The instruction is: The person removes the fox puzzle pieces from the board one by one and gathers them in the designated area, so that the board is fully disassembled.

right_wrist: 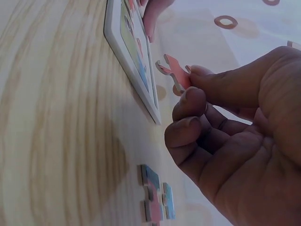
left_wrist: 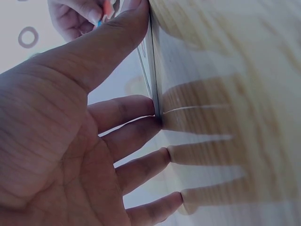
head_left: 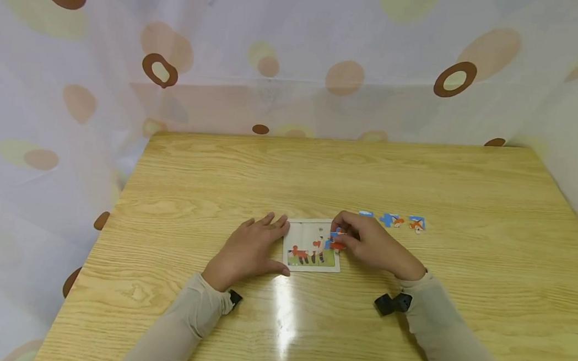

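Observation:
A white-rimmed puzzle board (head_left: pixel 313 269) lies flat on the table, its lower part filled with orange, white and green picture pieces. My left hand (head_left: pixel 252 250) rests at the board's left edge with fingers spread, thumb on the near corner and index finger by the far one; in the left wrist view the fingertips (left_wrist: pixel 175 197) touch the tabletop. Over the board's right side, my right hand (head_left: pixel 372 243) pinches an orange and blue puzzle piece (head_left: pixel 337 238) between thumb and fingers. The right wrist view shows this puzzle piece (right_wrist: pixel 176 70) tilted and raised above the rim.
Several loose puzzle pieces (head_left: pixel 417 224) with blue and orange parts lie on the wooden table (head_left: pixel 220 171) behind and right of my right hand. A spotted pale cloth (head_left: pixel 294 92) hangs behind the table and at its sides.

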Motion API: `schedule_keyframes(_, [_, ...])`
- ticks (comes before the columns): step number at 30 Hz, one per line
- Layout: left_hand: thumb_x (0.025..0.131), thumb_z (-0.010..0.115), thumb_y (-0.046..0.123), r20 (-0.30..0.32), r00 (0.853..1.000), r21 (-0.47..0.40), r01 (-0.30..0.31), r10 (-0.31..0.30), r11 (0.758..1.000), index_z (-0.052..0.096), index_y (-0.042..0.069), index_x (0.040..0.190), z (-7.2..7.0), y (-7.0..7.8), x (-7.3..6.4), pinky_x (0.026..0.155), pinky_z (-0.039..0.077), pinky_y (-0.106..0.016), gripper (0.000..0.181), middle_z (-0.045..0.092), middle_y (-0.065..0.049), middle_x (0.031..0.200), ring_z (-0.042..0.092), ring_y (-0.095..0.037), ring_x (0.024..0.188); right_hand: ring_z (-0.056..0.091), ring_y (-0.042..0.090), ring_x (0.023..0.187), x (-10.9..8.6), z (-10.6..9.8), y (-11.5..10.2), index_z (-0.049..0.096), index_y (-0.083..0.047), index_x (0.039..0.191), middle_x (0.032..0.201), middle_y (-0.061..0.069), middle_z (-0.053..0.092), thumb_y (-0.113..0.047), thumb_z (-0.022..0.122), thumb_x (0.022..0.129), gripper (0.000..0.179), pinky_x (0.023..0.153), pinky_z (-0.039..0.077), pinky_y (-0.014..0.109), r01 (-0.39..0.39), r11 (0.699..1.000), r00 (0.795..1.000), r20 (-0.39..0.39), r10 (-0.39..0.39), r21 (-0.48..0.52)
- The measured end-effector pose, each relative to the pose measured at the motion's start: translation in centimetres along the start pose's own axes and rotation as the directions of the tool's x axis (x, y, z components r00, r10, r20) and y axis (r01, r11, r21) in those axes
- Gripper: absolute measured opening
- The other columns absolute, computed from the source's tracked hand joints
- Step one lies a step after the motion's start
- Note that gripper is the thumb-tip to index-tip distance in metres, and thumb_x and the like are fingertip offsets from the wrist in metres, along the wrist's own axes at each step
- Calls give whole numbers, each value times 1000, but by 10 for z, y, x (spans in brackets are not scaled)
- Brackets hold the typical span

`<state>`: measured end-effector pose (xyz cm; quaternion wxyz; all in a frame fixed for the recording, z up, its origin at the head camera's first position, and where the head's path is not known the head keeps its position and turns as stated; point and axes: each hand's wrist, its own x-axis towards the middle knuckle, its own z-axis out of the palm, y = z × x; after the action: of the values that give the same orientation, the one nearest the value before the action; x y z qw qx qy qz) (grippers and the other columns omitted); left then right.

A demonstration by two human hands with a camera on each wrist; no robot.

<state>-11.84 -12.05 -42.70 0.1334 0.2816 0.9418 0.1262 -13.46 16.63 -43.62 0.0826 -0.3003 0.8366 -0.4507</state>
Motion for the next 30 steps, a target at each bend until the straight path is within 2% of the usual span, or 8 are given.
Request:
schedule_keyframes(3, [79,84,57,-2,1000,-13,-5,5,1000,46,8,157,0,-1,0,119,29,-58,100,39,-7,163,30,-32,153,54,11,69,-2,-3,1,66,-5,100,83,0,65,5,66,98,10,62,47,27,13,1000,1000,-7,-13,-17])
schedule_keyframes(10, [78,85,56,-14,1000,-31,-12,12,999,46,7,156,0,-1,-1,118,30,-58,101,39,-8,162,31,-32,152,57,14,74,-6,-8,2,66,-7,100,86,0,65,2,67,98,9,66,49,29,-36,999,999,-8,36,-24])
schedule_keyframes(19, [77,86,57,-18,1000,-21,-8,8,1000,46,8,157,0,-1,-2,118,30,-57,102,39,-7,162,31,-31,152,59,13,76,-22,-20,11,66,-6,102,88,-1,65,5,66,98,12,65,50,27,-49,998,998,-36,47,-51])
schedule_keyframes(23, [77,85,56,-12,1000,-27,-10,10,1000,45,8,157,0,-1,-2,118,30,-58,101,38,-7,163,31,-31,152,59,12,75,-31,-28,14,67,-5,102,88,-1,66,8,66,96,15,64,50,27,-39,996,998,-56,35,-78])
schedule_keyframes(30, [78,84,57,-7,1000,-16,-3,3,1000,45,8,157,1,-1,-1,119,29,-57,101,37,-7,163,30,-30,153,56,6,65,-46,-40,21,68,-5,103,83,-3,67,10,66,95,17,57,48,25,-6,989,994,-109,-10,-145])
